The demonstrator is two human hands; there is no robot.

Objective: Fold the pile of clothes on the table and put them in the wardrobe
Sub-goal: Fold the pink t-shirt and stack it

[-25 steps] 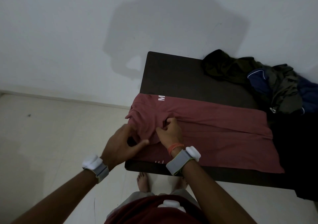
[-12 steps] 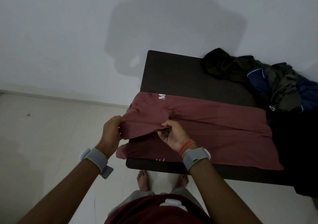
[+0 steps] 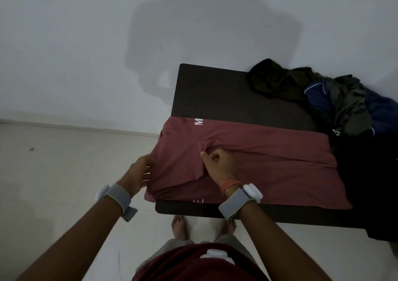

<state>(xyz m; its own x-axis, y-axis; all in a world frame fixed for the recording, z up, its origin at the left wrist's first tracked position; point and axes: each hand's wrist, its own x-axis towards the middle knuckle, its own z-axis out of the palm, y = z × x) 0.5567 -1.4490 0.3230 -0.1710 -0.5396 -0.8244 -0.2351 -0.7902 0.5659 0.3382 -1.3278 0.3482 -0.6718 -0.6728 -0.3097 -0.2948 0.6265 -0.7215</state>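
Head view, looking down. A maroon shirt (image 3: 269, 168) lies spread across the near half of a dark table (image 3: 215, 91), its long axis running left to right. Its left end overhangs the table's left edge, and a white letter "M" (image 3: 198, 121) shows at its far-left corner.

The right hand (image 3: 218, 165) rests on the shirt left of centre. Its fingers are curled and its thumb points left, and it pinches a raised crease of the fabric.

The left hand (image 3: 136, 174) is at the overhanging left edge of the shirt, fingertips against the cloth. It is motion-blurred, so whether it grips the fabric cannot be told.

Each wrist carries a grey strap with a white module, left (image 3: 117, 197) and right (image 3: 239, 198). An orange band (image 3: 230, 184) sits beside the right one.

A pile of clothes (image 3: 336, 104) in dark green and navy occupies the far-right part of the table, against the white wall (image 3: 86, 43). A black garment (image 3: 370, 183) lies just right of the shirt and drapes over the near edge.

Bare feet (image 3: 179, 226) stand on the pale floor (image 3: 64, 173) below the table's near edge.
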